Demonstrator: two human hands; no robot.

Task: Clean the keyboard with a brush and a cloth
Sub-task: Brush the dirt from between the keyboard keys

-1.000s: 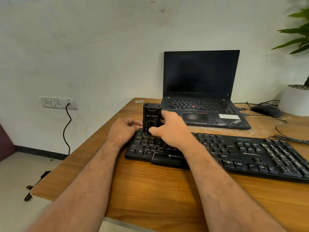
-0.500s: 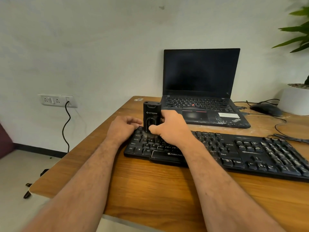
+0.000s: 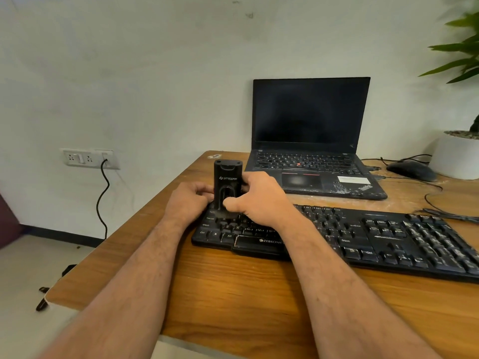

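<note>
- The fingers (image 3: 247,181) of the right hand (image 3: 255,200) curl round the black brush (image 3: 227,186), thumb on its front, holding it upright on the left end of the keyboard (image 3: 363,237).
- The left hand (image 3: 188,200) rests at the keyboard's left edge, fingers bent against the brush base; whether they grip it cannot be told.
- The keyboard lies on the wooden desk (image 3: 246,294), in front of an open laptop (image 3: 311,141).
- A mouse (image 3: 410,170) sits near a white plant pot (image 3: 457,156).

The right hand (image 3: 256,200) hides the keyboard's (image 3: 350,234) middle keys; the keyboard's right end runs off frame. The brush's (image 3: 227,187) bristles are barely visible, perhaps touching keys. The plant (image 3: 464,55) is blurred and cropped.
</note>
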